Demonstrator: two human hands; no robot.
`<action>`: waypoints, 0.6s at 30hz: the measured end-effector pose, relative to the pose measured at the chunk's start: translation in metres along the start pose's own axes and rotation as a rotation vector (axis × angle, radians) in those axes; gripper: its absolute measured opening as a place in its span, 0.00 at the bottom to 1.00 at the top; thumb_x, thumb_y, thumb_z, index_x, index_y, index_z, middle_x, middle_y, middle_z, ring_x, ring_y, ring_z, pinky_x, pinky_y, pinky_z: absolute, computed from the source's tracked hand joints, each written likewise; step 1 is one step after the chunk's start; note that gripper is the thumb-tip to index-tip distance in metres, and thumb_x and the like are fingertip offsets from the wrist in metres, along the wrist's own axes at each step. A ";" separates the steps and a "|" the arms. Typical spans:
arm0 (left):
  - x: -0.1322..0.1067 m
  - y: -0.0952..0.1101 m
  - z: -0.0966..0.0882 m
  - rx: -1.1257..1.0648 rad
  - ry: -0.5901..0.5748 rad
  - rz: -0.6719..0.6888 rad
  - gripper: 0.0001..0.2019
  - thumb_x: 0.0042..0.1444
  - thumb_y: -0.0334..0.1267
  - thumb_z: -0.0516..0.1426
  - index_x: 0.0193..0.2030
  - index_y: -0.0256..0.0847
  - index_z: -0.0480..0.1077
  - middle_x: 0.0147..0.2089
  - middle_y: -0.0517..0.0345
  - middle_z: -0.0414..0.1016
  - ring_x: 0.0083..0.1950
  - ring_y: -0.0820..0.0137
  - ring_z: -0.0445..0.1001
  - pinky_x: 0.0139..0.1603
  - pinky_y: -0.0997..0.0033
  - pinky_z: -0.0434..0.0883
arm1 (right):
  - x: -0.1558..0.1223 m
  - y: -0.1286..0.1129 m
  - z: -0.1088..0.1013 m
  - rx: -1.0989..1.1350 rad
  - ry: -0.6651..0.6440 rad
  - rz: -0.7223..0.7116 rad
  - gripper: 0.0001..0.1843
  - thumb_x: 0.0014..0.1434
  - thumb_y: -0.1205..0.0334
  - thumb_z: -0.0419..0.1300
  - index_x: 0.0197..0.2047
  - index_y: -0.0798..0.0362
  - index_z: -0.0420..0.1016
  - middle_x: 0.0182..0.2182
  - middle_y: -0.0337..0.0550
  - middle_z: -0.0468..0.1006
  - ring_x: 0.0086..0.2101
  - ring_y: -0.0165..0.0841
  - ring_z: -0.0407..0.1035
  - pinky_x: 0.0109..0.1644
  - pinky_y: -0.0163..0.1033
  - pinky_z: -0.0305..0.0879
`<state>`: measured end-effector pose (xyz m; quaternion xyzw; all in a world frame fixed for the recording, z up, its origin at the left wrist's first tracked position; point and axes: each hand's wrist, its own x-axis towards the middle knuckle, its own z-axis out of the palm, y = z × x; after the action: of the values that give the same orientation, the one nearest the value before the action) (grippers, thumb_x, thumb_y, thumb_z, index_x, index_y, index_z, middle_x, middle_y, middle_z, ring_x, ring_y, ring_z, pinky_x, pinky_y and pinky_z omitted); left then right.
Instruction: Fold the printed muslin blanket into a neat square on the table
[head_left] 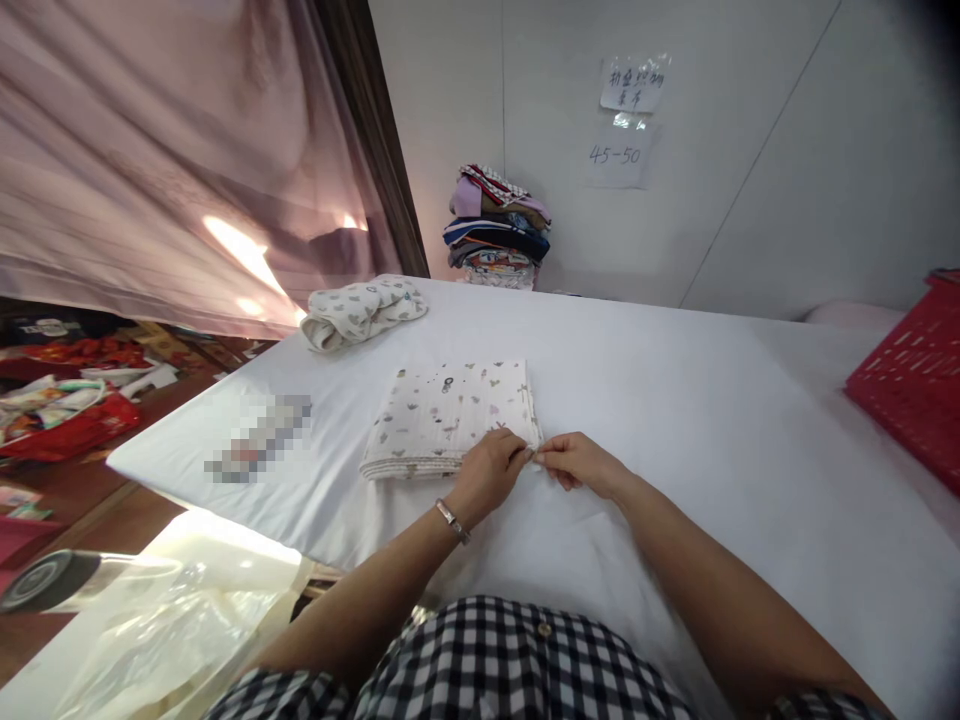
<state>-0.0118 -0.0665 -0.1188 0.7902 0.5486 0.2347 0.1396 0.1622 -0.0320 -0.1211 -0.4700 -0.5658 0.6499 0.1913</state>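
Observation:
A white printed cloth (pixel 442 410), folded into a thick flat rectangle, lies on the white-covered table (pixel 675 420) in front of me. My left hand (pixel 491 468) rests over its near right corner, thumb and fingers pinched on the cloth's edge. Right beside it, my right hand (pixel 577 462) pinches the same corner from the right, fingertips closed on the edge. The two hands' fingertips nearly meet there. A second cloth (pixel 364 312) with a similar print lies loosely rolled at the table's far left.
A blurred-out object (pixel 262 440) lies on the table's left. Folded fabrics (pixel 499 230) are stacked by the back wall. A red plastic basket (pixel 915 375) stands at the right. A clear bottle (pixel 97 580) and plastic bag (pixel 187 630) are at lower left.

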 end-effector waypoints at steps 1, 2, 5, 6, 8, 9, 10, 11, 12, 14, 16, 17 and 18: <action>0.000 0.001 0.000 0.021 0.008 0.006 0.09 0.59 0.38 0.48 0.33 0.40 0.67 0.35 0.56 0.68 0.39 0.69 0.66 0.38 0.70 0.64 | 0.001 0.000 0.001 0.004 0.013 0.000 0.09 0.48 0.58 0.60 0.26 0.56 0.69 0.16 0.33 0.67 0.13 0.21 0.57 0.15 0.30 0.44; -0.001 0.001 0.000 0.037 0.019 0.012 0.09 0.59 0.37 0.48 0.33 0.39 0.67 0.35 0.56 0.68 0.39 0.69 0.66 0.38 0.69 0.64 | 0.001 0.001 0.002 0.014 0.029 0.002 0.08 0.47 0.59 0.60 0.26 0.56 0.69 0.16 0.33 0.67 0.13 0.21 0.57 0.15 0.30 0.44; -0.002 0.004 -0.005 0.042 0.076 0.037 0.08 0.59 0.36 0.47 0.34 0.39 0.66 0.36 0.56 0.68 0.39 0.69 0.66 0.39 0.69 0.65 | 0.002 0.002 0.003 0.064 0.063 0.017 0.05 0.44 0.63 0.60 0.25 0.55 0.68 0.14 0.32 0.66 0.12 0.22 0.56 0.15 0.30 0.44; -0.003 0.005 -0.007 0.037 0.107 0.048 0.08 0.59 0.36 0.47 0.36 0.39 0.66 0.36 0.56 0.68 0.39 0.70 0.66 0.40 0.69 0.65 | 0.002 0.002 0.002 0.089 0.059 0.024 0.05 0.44 0.64 0.60 0.25 0.55 0.68 0.13 0.32 0.65 0.12 0.22 0.56 0.15 0.30 0.44; -0.004 0.008 -0.012 0.047 0.162 0.086 0.08 0.60 0.36 0.46 0.38 0.39 0.65 0.38 0.55 0.68 0.40 0.69 0.66 0.41 0.68 0.65 | 0.001 0.002 0.001 0.146 0.026 0.029 0.05 0.43 0.64 0.60 0.25 0.55 0.67 0.12 0.31 0.65 0.12 0.22 0.55 0.15 0.30 0.44; -0.005 0.009 -0.013 0.066 0.174 0.111 0.09 0.60 0.36 0.46 0.38 0.39 0.65 0.38 0.54 0.68 0.41 0.69 0.66 0.42 0.68 0.65 | 0.001 0.001 -0.001 0.172 0.005 0.026 0.06 0.43 0.63 0.61 0.25 0.55 0.67 0.13 0.31 0.65 0.12 0.22 0.55 0.15 0.30 0.44; -0.005 0.010 -0.014 0.091 0.172 0.137 0.09 0.60 0.36 0.46 0.38 0.39 0.65 0.38 0.54 0.67 0.41 0.69 0.66 0.42 0.67 0.65 | 0.000 0.001 -0.002 0.192 -0.010 0.023 0.06 0.43 0.63 0.61 0.25 0.55 0.67 0.13 0.31 0.65 0.12 0.22 0.55 0.15 0.30 0.43; -0.006 0.010 -0.014 0.118 0.157 0.164 0.09 0.60 0.36 0.45 0.38 0.39 0.66 0.37 0.54 0.67 0.41 0.68 0.66 0.42 0.67 0.65 | 0.000 0.000 -0.002 0.205 -0.020 0.019 0.07 0.43 0.62 0.61 0.25 0.55 0.67 0.13 0.31 0.65 0.12 0.21 0.55 0.14 0.30 0.43; -0.006 0.011 -0.013 0.144 0.135 0.186 0.09 0.60 0.35 0.45 0.37 0.39 0.66 0.36 0.54 0.67 0.40 0.68 0.66 0.41 0.66 0.65 | 0.000 0.000 -0.003 0.210 -0.026 0.015 0.07 0.43 0.62 0.61 0.24 0.55 0.67 0.14 0.32 0.65 0.12 0.21 0.55 0.14 0.30 0.42; -0.008 0.012 -0.010 0.182 0.102 0.203 0.10 0.61 0.34 0.44 0.37 0.39 0.66 0.35 0.54 0.67 0.40 0.68 0.65 0.41 0.66 0.65 | -0.001 -0.001 -0.003 0.207 -0.032 0.016 0.08 0.43 0.61 0.61 0.24 0.55 0.67 0.14 0.32 0.64 0.13 0.21 0.55 0.14 0.30 0.42; -0.009 0.011 -0.005 0.192 0.093 0.200 0.10 0.61 0.34 0.45 0.37 0.39 0.65 0.36 0.54 0.67 0.40 0.67 0.66 0.41 0.65 0.65 | -0.001 -0.001 -0.002 0.201 -0.034 0.020 0.08 0.43 0.61 0.61 0.23 0.56 0.67 0.14 0.32 0.64 0.13 0.21 0.55 0.14 0.30 0.41; -0.010 0.011 -0.003 0.190 0.091 0.199 0.09 0.60 0.35 0.45 0.38 0.39 0.65 0.37 0.54 0.67 0.40 0.67 0.66 0.42 0.65 0.65 | 0.000 0.000 -0.002 0.201 -0.032 0.023 0.08 0.43 0.61 0.61 0.23 0.56 0.67 0.14 0.32 0.64 0.13 0.21 0.55 0.14 0.30 0.41; -0.011 0.010 -0.002 0.186 0.091 0.200 0.08 0.60 0.36 0.46 0.39 0.39 0.65 0.38 0.54 0.67 0.41 0.67 0.66 0.42 0.65 0.65 | 0.000 0.000 -0.002 0.203 -0.030 0.024 0.08 0.43 0.61 0.61 0.24 0.56 0.67 0.14 0.32 0.64 0.13 0.21 0.55 0.14 0.30 0.41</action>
<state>-0.0084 -0.0807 -0.1151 0.8390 0.4923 0.2310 0.0166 0.1637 -0.0311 -0.1213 -0.4452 -0.4941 0.7130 0.2218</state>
